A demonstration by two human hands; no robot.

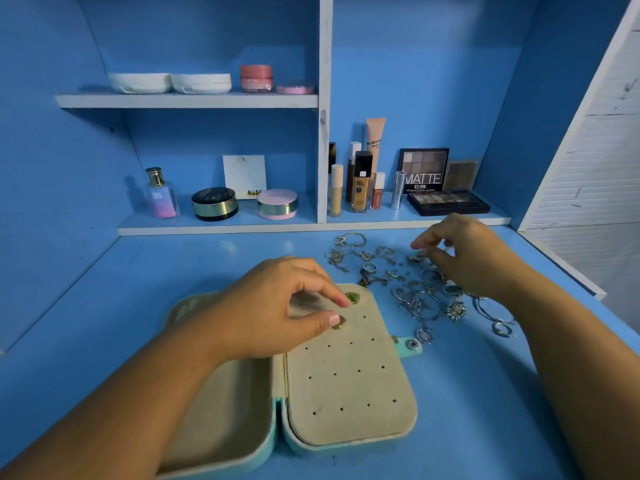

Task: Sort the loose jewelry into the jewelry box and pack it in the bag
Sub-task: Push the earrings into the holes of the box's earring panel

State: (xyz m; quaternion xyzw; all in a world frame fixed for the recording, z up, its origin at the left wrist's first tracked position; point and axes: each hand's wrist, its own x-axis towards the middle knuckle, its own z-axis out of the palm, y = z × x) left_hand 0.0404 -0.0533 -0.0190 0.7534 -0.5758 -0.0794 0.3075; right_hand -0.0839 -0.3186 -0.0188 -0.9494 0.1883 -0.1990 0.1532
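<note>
Head: open jewelry box point(346, 393), green earring point(352, 298) inside; left hand point(270, 306) tight on gold earring point(338, 323); right hand point(467, 254) unclear.

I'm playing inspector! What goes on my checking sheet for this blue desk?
Surface: blue desk.
Job's things: open box; green earring on its holed panel; jewelry pile right of it; no bag seen.
Clutter: nothing seen.
Grips: left hand has its thumb on a gold earring; right hand is over the pile; both grips unclear.
Cables: nothing seen.
Surroundings: shelves with jars, bottles, a palette.
</note>
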